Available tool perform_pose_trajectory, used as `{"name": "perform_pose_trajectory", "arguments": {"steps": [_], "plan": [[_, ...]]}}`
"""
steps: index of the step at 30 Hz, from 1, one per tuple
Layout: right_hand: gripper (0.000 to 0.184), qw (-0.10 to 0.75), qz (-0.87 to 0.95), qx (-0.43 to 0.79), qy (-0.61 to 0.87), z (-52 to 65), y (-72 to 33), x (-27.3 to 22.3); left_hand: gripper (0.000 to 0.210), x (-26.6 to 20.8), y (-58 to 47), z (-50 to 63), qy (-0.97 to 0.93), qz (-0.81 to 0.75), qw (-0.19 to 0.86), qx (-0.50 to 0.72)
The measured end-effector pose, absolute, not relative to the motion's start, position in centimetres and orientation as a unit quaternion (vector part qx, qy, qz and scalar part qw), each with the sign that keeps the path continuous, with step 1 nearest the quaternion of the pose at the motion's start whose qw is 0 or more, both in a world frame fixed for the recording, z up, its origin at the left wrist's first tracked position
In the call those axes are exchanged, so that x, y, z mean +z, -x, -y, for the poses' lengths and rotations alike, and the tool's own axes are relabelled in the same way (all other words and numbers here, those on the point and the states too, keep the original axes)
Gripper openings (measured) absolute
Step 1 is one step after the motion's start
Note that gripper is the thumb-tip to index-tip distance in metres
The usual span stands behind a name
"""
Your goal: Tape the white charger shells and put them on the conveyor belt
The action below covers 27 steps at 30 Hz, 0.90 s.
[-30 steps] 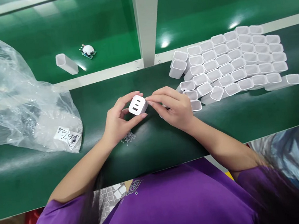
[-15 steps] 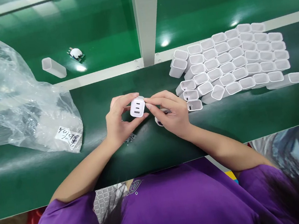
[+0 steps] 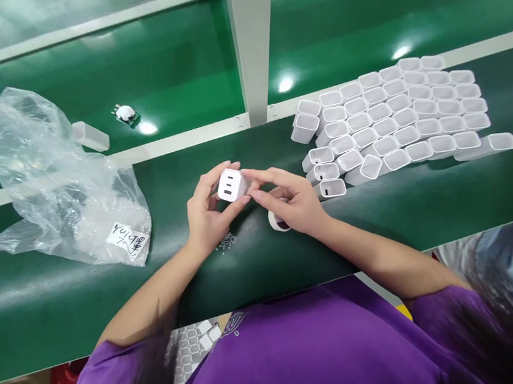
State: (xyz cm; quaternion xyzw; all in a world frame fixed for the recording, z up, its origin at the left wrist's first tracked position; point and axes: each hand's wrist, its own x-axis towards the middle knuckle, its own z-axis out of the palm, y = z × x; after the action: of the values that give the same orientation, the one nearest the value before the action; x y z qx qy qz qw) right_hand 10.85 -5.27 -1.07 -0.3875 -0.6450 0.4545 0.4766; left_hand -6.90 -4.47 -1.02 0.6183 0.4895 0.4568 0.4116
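Above the green bench, a white charger housing (image 3: 231, 184) is held with its slotted end tilted up toward me; a few port openings show in that face. My left hand (image 3: 209, 207) grips it between thumb and fingers from the left. On the right, my right hand (image 3: 292, 196) pinches the other end of the housing with thumb and forefinger. A round white item with a dark centre (image 3: 277, 221) lies beneath my right hand, partly hidden by it. Small clear granule-like pieces (image 3: 227, 241) are scattered on the bench below my left hand.
Rows of open white housings (image 3: 381, 112) stand on the right. At left lies a clear plastic bag (image 3: 104, 221) with a handwritten label. Behind it are a single white housing (image 3: 91, 136) and a small circuit board (image 3: 126, 114). A white post (image 3: 255, 41) rises at the back.
The housing has turned, so its slotted face points more to the left and its side shows. My right fingers have shifted along its right side. The view has tilted slightly.
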Motion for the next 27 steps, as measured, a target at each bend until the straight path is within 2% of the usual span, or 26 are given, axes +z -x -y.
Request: {"name": "perform_pose_trajectory", "arguments": {"steps": [3,9,12,15,17,19,21,24,27], "plan": [[0.04,0.46,0.576,0.556,0.384,4.7,-11.3,-1.0,0.057,-1.1,6.7,4.3,-0.568,-0.468,0.482,0.475],[0.052,0.51,0.329,0.675,0.419,2.9,-11.3,-1.9,0.054,-1.2,6.5,3.8,-0.44,-0.465,0.616,0.459],[0.058,0.453,0.223,0.757,0.414,2.8,-10.8,-1.7,0.045,-0.9,6.3,3.5,-0.403,-0.474,0.635,0.459],[0.051,0.388,0.144,0.808,0.419,3.1,-10.5,-0.7,0.04,-0.7,6.3,3.3,-0.381,-0.477,0.639,0.468],[0.038,0.41,0.114,0.801,0.422,3.3,-10.4,0.0,0.04,-0.7,6.3,3.2,-0.368,-0.475,0.641,0.477],[0.023,0.45,0.101,0.785,0.415,3.4,-10.4,0.4,0.042,-0.7,6.4,3.1,-0.362,-0.472,0.644,0.482],[0.017,0.449,0.119,0.791,0.398,3.6,-10.3,0.3,0.042,-1.0,6.5,3.1,-0.365,-0.467,0.648,0.478],[0.025,0.411,0.211,0.805,0.373,4.1,-10.0,-0.4,0.042,-1.3,6.6,3.2,-0.39,-0.452,0.651,0.469],[0.035,0.444,0.344,0.734,0.38,4.7,-10.0,-0.9,0.042,-1.5,6.7,3.7,-0.429,-0.434,0.651,0.451]]}}
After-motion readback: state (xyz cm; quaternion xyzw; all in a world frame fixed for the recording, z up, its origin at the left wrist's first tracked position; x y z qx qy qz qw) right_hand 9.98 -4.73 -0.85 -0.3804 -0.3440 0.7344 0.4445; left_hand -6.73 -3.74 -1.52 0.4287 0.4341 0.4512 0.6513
